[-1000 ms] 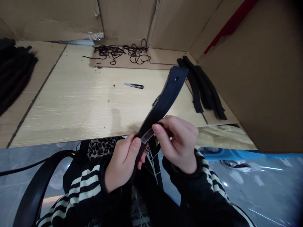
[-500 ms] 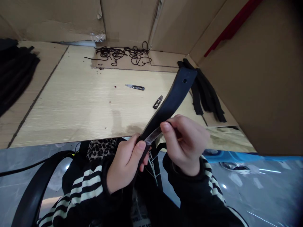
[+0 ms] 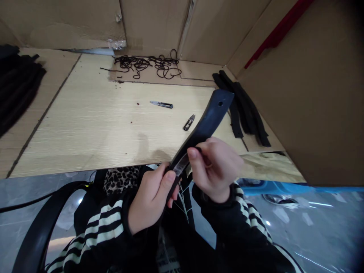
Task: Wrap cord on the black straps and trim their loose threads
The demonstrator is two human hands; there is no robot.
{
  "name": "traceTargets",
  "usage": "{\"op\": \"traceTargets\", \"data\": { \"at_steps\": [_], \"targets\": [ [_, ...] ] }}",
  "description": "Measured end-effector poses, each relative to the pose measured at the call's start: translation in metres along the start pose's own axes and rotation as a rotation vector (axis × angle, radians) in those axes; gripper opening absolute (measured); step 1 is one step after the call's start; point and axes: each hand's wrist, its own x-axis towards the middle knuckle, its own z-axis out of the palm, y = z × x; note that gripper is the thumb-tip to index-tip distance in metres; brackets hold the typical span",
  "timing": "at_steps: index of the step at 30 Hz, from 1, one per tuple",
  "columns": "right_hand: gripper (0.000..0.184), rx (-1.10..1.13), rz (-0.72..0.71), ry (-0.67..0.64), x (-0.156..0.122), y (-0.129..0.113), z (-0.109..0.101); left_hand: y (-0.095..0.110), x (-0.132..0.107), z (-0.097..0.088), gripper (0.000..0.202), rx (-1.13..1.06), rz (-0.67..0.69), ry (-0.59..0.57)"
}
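A long, curved black strap-like piece [image 3: 209, 117] with a small hole near its wide far end slants up from my lap over the table edge. My left hand [image 3: 153, 193] is closed around its lower part, thumb on top. Between the thumbs runs a narrow strip [image 3: 181, 163] with a shiny, translucent face, lying along the black piece. My right hand [image 3: 214, 168] is closed, pinching the strip's dark upper end between thumb and bent index finger. Beyond the hands, two thread snips, one [image 3: 162, 104] farther off and one [image 3: 189, 122] nearer, lie on the table.
Tangled dark cord [image 3: 148, 66] lies along the back of the wooden table [image 3: 85, 121]. Similar black pieces are stacked at the right [image 3: 250, 110] and in a larger pile at the left [image 3: 19, 87]. Cardboard walls [image 3: 156, 26] enclose the back and right side.
My right hand has moved a little left, bringing the strip closer to the black piece. The black piece's far end has dipped slightly. My left hand keeps its grip.
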Motion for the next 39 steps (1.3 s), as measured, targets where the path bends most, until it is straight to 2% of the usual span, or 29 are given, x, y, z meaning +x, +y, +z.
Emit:
{"op": "traceTargets", "data": {
  "at_steps": [10, 15, 17, 19, 21, 22, 23, 26, 28, 31, 33, 36, 39],
  "targets": [
    [0.019, 0.073, 0.021, -0.03, -0.014, -0.006, 0.01, -0.004, -0.001, 0.0, 0.037, 0.014, -0.009, 0.034],
    [0.016, 0.054, 0.077, -0.039, -0.009, -0.008, 0.007, -0.003, 0.001, 0.001, 0.038, -0.021, -0.004, 0.041],
    [0.017, 0.008, 0.131, 0.081, 0.001, -0.003, 0.002, -0.004, 0.001, 0.002, 0.039, -0.057, -0.013, 0.038],
    [0.024, -0.021, 0.174, 0.369, 0.013, 0.008, -0.007, -0.005, 0.001, 0.001, 0.04, -0.093, -0.048, 0.05],
    [0.031, 0.051, 0.206, 0.672, 0.024, 0.021, -0.019, -0.006, 0.002, 0.0, 0.041, -0.131, -0.083, 0.075],
    [0.033, 0.124, 0.213, 0.731, 0.026, 0.028, -0.026, -0.006, 0.002, -0.002, 0.043, -0.161, -0.095, 0.079],
    [0.032, 0.202, 0.242, 0.723, 0.026, 0.034, -0.031, -0.007, 0.003, -0.003, 0.046, -0.202, -0.102, 0.069],
    [0.019, 0.389, 0.399, 0.575, 0.014, 0.048, -0.04, -0.008, 0.005, -0.009, 0.063, -0.356, -0.117, -0.027],
    [0.014, 0.431, 0.528, 0.491, -0.001, 0.054, -0.04, -0.009, 0.007, -0.012, 0.069, -0.422, -0.119, -0.06],
    [0.015, 0.269, 0.632, 0.399, -0.021, 0.065, -0.036, -0.01, 0.008, -0.015, 0.062, -0.467, -0.097, -0.056],
    [0.016, -0.005, 0.562, 0.206, -0.031, 0.074, -0.031, -0.01, 0.008, -0.017, 0.053, -0.484, -0.073, -0.06],
    [0.021, -0.396, 0.35, -0.133, -0.043, 0.088, -0.022, -0.009, 0.007, -0.018, 0.034, -0.491, -0.051, -0.069],
    [0.025, -0.523, 0.285, -0.303, -0.054, 0.097, -0.012, -0.007, 0.007, -0.017, 0.026, -0.472, -0.067, -0.056]
  ]
}}
